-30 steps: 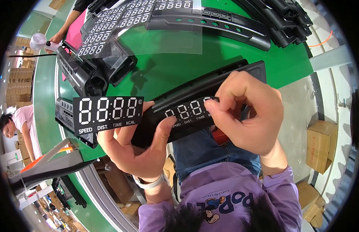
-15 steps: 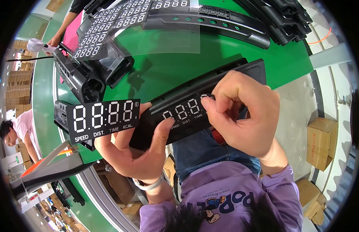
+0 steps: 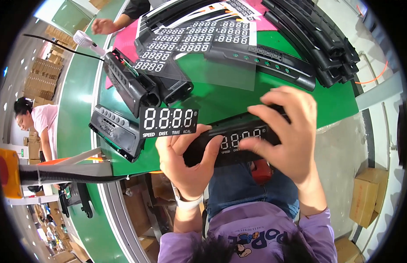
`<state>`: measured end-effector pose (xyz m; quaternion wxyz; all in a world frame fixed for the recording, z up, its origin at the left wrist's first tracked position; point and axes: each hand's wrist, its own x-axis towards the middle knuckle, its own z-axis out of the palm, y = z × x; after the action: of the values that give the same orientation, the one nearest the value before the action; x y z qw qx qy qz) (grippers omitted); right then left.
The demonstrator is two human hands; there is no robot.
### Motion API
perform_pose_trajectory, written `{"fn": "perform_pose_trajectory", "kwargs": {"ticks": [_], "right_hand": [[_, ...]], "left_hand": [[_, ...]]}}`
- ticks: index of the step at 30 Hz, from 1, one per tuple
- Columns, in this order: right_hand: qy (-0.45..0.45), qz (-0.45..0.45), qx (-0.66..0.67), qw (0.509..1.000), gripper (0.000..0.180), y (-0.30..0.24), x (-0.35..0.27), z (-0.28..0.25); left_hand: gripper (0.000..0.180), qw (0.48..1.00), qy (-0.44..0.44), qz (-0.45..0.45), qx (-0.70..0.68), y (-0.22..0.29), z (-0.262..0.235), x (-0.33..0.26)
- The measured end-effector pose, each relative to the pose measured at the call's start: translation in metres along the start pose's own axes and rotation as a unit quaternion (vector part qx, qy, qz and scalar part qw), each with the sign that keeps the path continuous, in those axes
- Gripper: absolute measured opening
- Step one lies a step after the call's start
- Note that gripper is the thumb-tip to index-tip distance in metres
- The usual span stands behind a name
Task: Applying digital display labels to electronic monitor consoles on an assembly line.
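Observation:
In my left hand (image 3: 188,160) I hold a long black plastic housing (image 3: 232,158), thumb on its face and fingers behind. A loose black display label (image 3: 168,122) with white digits sticks out between the fingers of that same hand. A similar display label (image 3: 225,142) lies on the housing's face, partly covered by my thumbs. Over the housing's right part, my right hand (image 3: 288,133) has its fingers apart; its thumb is at the label's lower edge. Whether that thumb presses on the label I cannot tell.
Clear sheets of display labels (image 3: 194,39) lie across the green table (image 3: 295,41). Beside them are a black housing with green dots (image 3: 273,65), stacked black housings (image 3: 317,44) and several more at left (image 3: 118,131). Another person's hand (image 3: 103,26) is beyond; a second person (image 3: 43,122) leans at far left.
My right hand has gone from a pinch at the label's upper edge to spread fingers. The head view has shifted, so the table's things appear lower and farther right. My left hand keeps its hold.

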<state>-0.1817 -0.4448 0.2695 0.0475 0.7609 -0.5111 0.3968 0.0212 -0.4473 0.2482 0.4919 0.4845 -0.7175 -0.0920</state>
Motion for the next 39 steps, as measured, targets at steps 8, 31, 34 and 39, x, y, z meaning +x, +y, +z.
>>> {"fn": "perform_pose_trajectory", "kwargs": {"ticks": [8, 31, 34, 39], "right_hand": [[-0.123, 0.022, 0.031, 0.992, 0.054, 0.012, 0.005, 0.009], [-0.142, -0.057, 0.058, 0.987, 0.041, -0.005, 0.034, -0.003], [-0.066, -0.174, 0.028, 0.982, 0.043, 0.007, 0.018, 0.014], [-0.069, -0.137, 0.127, 0.98, 0.043, -0.006, -0.015, 0.018]], "left_hand": [[0.053, 0.996, 0.04, -0.036, -0.067, 0.001, 0.011, 0.006], [0.016, 0.947, 0.202, -0.083, -0.237, -0.011, -0.036, 0.003], [0.013, 0.945, 0.14, -0.11, -0.274, -0.017, -0.031, 0.005], [0.013, 0.946, 0.061, -0.135, -0.287, -0.023, -0.018, -0.003]]}}
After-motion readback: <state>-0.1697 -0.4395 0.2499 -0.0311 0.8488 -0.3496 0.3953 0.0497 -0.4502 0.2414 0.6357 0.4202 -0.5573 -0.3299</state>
